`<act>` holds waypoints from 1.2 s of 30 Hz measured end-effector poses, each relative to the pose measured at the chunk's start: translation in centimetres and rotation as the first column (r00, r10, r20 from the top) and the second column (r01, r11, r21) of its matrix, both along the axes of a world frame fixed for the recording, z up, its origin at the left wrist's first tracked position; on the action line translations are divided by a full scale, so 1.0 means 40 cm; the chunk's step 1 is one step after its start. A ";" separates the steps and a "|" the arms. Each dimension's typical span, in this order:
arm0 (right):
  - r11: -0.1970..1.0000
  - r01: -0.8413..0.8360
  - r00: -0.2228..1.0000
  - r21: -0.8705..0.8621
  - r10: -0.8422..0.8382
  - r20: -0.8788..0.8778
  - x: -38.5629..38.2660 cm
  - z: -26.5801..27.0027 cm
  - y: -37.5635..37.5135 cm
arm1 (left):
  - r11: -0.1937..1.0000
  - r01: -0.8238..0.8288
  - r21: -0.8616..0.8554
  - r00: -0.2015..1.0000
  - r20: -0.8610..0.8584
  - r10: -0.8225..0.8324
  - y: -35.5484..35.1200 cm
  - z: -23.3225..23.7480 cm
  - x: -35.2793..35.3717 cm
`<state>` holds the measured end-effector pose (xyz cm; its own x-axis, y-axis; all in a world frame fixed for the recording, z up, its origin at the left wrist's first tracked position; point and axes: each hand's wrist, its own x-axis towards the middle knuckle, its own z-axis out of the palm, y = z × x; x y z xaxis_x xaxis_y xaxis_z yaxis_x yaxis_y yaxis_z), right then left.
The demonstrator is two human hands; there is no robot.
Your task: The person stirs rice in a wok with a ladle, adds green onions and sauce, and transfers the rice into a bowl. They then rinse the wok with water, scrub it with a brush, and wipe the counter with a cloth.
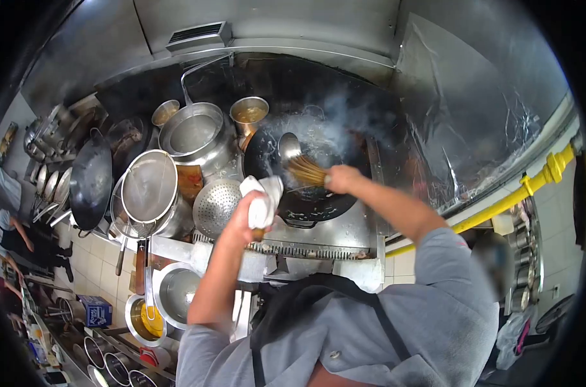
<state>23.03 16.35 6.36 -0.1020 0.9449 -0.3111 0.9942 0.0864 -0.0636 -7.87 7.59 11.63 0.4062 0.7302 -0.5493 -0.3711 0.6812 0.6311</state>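
Note:
My left hand grips a white cloth wrapped over the near-left handle of a black wok on the burner. My right hand holds a bamboo brush with its bristles inside the wok, pointing left. A metal ladle rests in the wok just beyond the brush. Steam rises from the wok toward the back wall.
Left of the wok are a perforated skimmer, a wire strainer over a pot, a large steel pot and two sauce cups. A second wok leans further left. Bowls and containers sit below. A yellow pipe runs right. Another person stands far left.

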 end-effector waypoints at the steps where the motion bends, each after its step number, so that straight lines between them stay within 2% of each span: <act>1: 0.998 -0.019 0.996 -0.052 0.023 0.088 0.043 0.064 0.000 | 0.985 0.103 0.140 0.970 -0.235 -0.068 0.005 -0.017 -0.029; 2: 0.999 0.032 0.987 -0.038 -0.026 0.156 0.074 0.135 -0.001 | 0.899 0.338 0.279 0.844 -0.512 -0.159 -0.002 0.010 -0.062; 3: 0.988 0.151 0.979 0.031 -0.154 0.135 0.074 0.208 -0.012 | 0.797 0.557 0.234 0.620 -0.755 -0.212 -0.016 0.046 -0.079; 4: 0.959 0.269 0.962 0.091 -0.272 0.026 0.107 0.182 0.025 | 0.672 0.731 0.116 0.330 -0.923 -0.200 -0.026 0.071 -0.087; 6: 0.928 0.349 0.923 0.134 -0.315 -0.222 0.132 0.093 0.057 | 0.576 0.817 -0.002 -0.002 -1.000 -0.001 -0.062 0.058 -0.088; 7: 0.955 0.269 0.920 0.128 -0.215 -0.329 0.125 0.047 0.045 | 0.575 0.818 0.009 -0.037 -0.997 0.070 -0.078 0.041 -0.095; 8: 0.975 0.213 0.844 -0.065 -0.217 -0.490 0.085 0.113 -0.035 | 0.575 0.818 0.004 -0.044 -0.997 0.069 -0.108 0.041 -0.107; 9: 0.987 0.029 0.938 0.155 0.027 -0.345 0.150 0.014 0.012 | 0.539 0.842 0.018 -0.103 -0.976 0.193 -0.141 0.050 -0.124; 10: 0.922 -0.185 0.959 0.339 0.245 -0.142 0.214 -0.083 0.069 | 0.497 0.867 0.028 -0.153 -0.935 0.319 -0.162 0.054 -0.145; 11: 0.923 -0.181 0.959 0.341 0.242 -0.147 0.203 -0.043 0.061 | 0.495 0.869 0.023 -0.158 -0.934 0.320 -0.184 0.039 -0.177; 12: 0.981 0.119 0.927 0.156 -0.053 -0.371 0.180 0.041 0.045 | 0.460 0.887 0.043 -0.162 -0.904 0.397 -0.203 0.017 -0.212; 13: 0.923 0.373 0.776 -0.093 -0.366 -0.514 0.152 0.092 0.034 | 0.421 0.905 0.059 -0.161 -0.868 0.469 -0.208 0.005 -0.229; 14: 0.921 0.377 0.775 -0.099 -0.372 -0.511 0.128 0.079 0.021 | 0.417 0.907 0.057 -0.159 -0.871 0.464 -0.207 0.000 -0.229; 16: 0.882 0.285 0.648 -0.374 -0.465 -0.603 0.083 0.045 -0.018 | 0.403 0.914 -0.048 -0.255 -0.842 0.476 -0.203 -0.007 -0.223; 17: 0.935 0.272 0.835 -0.227 -0.347 -0.428 0.069 0.096 -0.046 | 0.463 0.886 -0.010 -0.233 -0.875 0.425 -0.212 0.024 -0.205; 18: 0.998 -0.019 0.990 0.067 0.028 -0.138 0.101 0.096 -0.041 | 0.450 0.893 -0.023 -0.236 -0.875 0.422 -0.221 0.016 -0.210; 20: 0.980 0.151 0.981 0.130 -0.132 -0.142 0.125 0.137 -0.034 | 0.652 0.758 -0.008 -0.198 -0.955 0.219 -0.269 -0.027 -0.241; 22: 0.947 0.233 0.970 0.223 -0.208 -0.128 0.112 0.196 -0.085 | 0.770 0.611 0.181 0.006 -0.974 0.225 -0.338 -0.154 -0.304; 23: 0.941 0.238 0.971 0.239 -0.228 -0.072 0.119 0.180 -0.083 | 0.759 0.593 0.269 0.086 -0.958 0.272 -0.361 -0.167 -0.315; 24: 0.938 0.254 0.967 0.237 -0.239 -0.088 0.116 0.132 -0.037 | 0.743 0.568 0.353 0.168 -0.934 0.316 -0.377 -0.177 -0.307; 26: 0.951 0.264 0.964 0.160 -0.267 0.000 0.127 0.001 0.072 | 0.766 0.468 0.440 0.152 -0.894 0.421 -0.376 -0.206 -0.284; 27: 0.939 0.315 0.947 0.135 -0.303 -0.102 0.071 -0.013 0.083 | 0.765 0.385 0.516 0.185 -0.855 0.484 -0.365 -0.211 -0.271; 28: 0.927 0.358 0.923 0.114 -0.333 -0.194 -0.006 -0.012 0.096 | 0.759 0.392 0.519 0.192 -0.854 0.484 -0.344 -0.207 -0.260; 30: 0.971 0.176 0.894 0.164 -0.087 -0.439 -0.091 -0.096 0.103 | 0.861 0.218 0.460 0.233 -0.881 0.412 -0.317 -0.183 -0.251; 31: 0.968 0.195 0.887 0.155 -0.107 -0.449 -0.079 -0.112 0.092 | 0.860 0.191 0.473 0.228 -0.874 0.430 -0.308 -0.178 -0.250; 32: 0.988 0.104 0.864 0.112 -0.034 -0.503 -0.062 -0.086 0.065 | 0.860 0.211 0.464 0.228 -0.879 0.418 -0.300 -0.201 -0.262; 33: 0.997 0.008 0.829 0.077 0.036 -0.558 -0.044 -0.050 0.038 | 0.872 0.150 0.467 0.238 -0.873 0.426 -0.290 -0.247 -0.280; 34: 0.997 0.028 0.900 0.066 0.004 -0.435 -0.010 -0.016 0.034 | 0.878 0.086 0.471 0.242 -0.865 0.440 -0.281 -0.277 -0.298; 35: 0.991 0.088 0.916 0.101 -0.040 -0.398 0.012 0.033 0.036 | 0.869 0.038 0.494 0.319 -0.830 0.458 -0.274 -0.286 -0.293; 36: 0.980 0.147 0.926 0.134 -0.089 -0.366 0.022 0.061 0.039 | 0.900 0.027 0.435 0.323 -0.856 0.404 -0.263 -0.281 -0.281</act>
